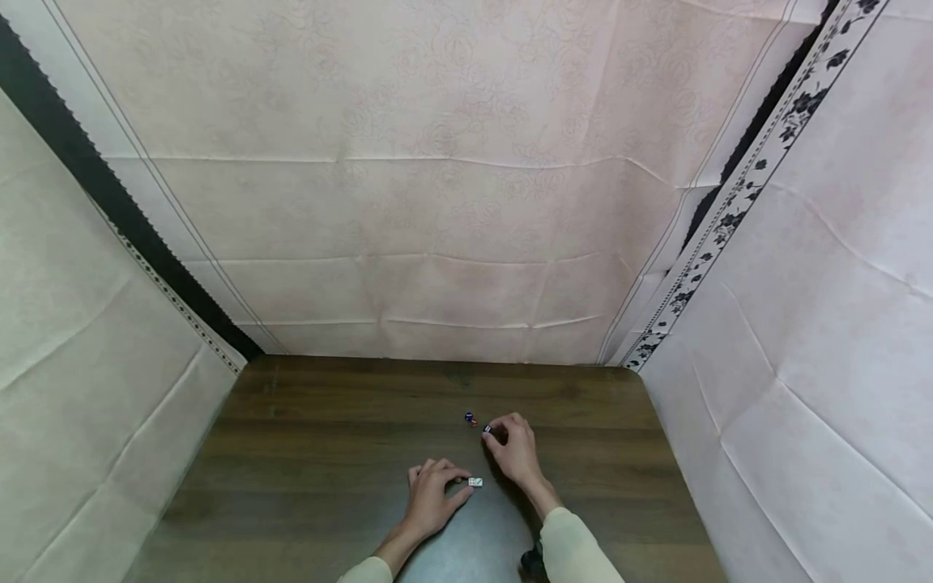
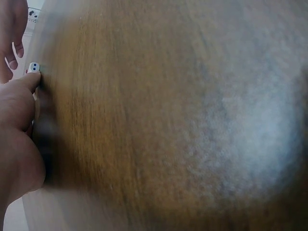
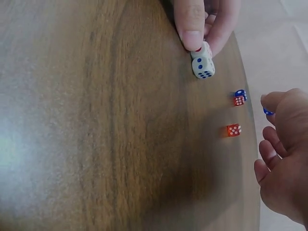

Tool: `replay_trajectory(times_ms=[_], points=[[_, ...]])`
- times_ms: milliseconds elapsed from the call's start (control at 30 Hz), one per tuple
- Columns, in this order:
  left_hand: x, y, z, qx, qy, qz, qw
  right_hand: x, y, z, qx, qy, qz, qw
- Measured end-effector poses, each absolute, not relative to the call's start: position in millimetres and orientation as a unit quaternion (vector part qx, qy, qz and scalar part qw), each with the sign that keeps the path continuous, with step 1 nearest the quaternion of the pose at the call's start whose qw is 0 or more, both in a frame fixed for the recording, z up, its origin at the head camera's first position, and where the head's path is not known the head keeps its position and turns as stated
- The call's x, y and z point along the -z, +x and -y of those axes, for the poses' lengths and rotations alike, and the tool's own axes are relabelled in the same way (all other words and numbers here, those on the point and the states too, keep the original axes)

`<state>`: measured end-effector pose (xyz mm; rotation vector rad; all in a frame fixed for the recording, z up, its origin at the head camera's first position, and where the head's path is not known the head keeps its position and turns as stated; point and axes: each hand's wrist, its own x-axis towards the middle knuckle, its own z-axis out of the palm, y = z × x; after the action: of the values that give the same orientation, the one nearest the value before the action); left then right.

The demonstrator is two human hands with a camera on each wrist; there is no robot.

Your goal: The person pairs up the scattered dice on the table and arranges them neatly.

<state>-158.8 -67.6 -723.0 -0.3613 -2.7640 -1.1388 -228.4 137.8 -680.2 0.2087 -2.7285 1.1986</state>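
Note:
My left hand (image 1: 432,495) pinches a white die between thumb and forefinger, low over the wooden table. A second white die (image 3: 203,67) with blue pips sits against it, the pair side by side in the right wrist view. Farther forward and to the right, my right hand (image 1: 516,450) pinches a blue die (image 3: 268,111), mostly covered by the fingers. Close to that hand stand another blue die (image 3: 240,93) and a red die (image 3: 239,101), touching or nearly so. A separate orange-red die (image 3: 234,130) with white pips lies near them.
The wooden table (image 1: 306,453) has rounded far corners. Pale patterned cloth (image 1: 437,202) hangs behind it, with more cloth (image 1: 816,340) along the right and left sides. A dark object (image 1: 534,562) shows beside the right sleeve.

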Motion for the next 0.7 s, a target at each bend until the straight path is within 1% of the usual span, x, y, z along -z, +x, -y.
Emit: replay_trajectory(times_ms=[233, 467, 600, 700], points=[[722.6, -159.0, 66.9, 0.378, -0.116, 0.916, 0.062, 678.1, -221.7, -142.0, -0.406, 0.102, 0.904, 0.083], [722.4, -159.0, 66.4, 0.376, -0.115, 0.917, 0.061, 678.3, -213.5, -144.5, -0.408, 0.138, 0.900, 0.067], [723.3, -158.1, 66.3, 0.381, -0.118, 0.914, 0.071, 678.2, -208.6, -145.5, -0.412, 0.153, 0.897, 0.054], [724.6, -157.3, 66.0, 0.387, -0.122, 0.910, 0.089, 679.6, -205.8, -146.8, -0.414, 0.156, 0.896, 0.039]])
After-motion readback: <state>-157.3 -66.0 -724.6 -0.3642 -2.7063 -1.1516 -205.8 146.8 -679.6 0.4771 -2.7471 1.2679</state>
